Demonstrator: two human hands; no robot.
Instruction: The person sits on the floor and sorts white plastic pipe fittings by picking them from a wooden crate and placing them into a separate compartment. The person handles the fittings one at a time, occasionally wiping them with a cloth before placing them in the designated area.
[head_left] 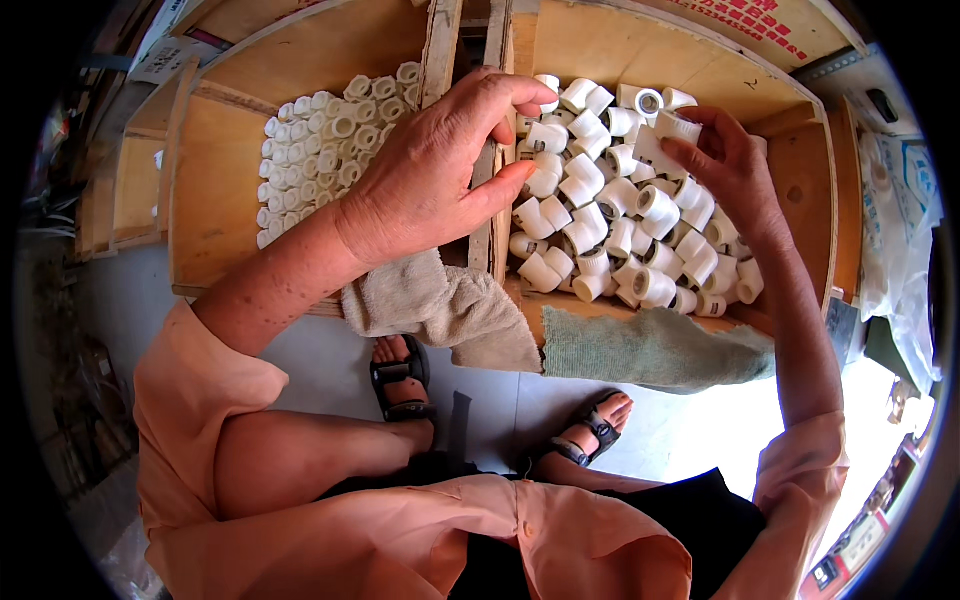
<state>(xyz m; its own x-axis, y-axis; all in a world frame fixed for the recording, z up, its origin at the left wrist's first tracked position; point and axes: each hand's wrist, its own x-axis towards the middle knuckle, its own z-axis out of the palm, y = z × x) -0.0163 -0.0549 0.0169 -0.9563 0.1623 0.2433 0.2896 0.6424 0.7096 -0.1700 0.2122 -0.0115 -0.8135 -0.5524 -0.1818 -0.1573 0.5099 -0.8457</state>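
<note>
Your right hand [725,160] pinched a white plastic elbow pipe fitting [665,135] above the loose heap of fittings [610,215] in the right wooden crate [800,170]. Your left hand [440,170] hovered half-curled and empty over the crate divider [482,170]. Best to keep fingertips clear of the fitting's open ends while handling it.

Upper garment: salmon-pink shirt [400,540], loose woven fabric, visible seam folds.
Sleeves: short, wide cuffs ending near the elbow; left sleeve [200,400], right sleeve [800,480].
Forearms: bare below the sleeves.
Left hand [440,170]: bare, no glove, no ring visible.
Right hand [725,160]: bare, no glove.
Lower garment: black shorts or skirt [690,520], knees uncovered.
Footwear: black strapped open-toe sandals, left sandal [400,380], right sandal [595,425].
</note>
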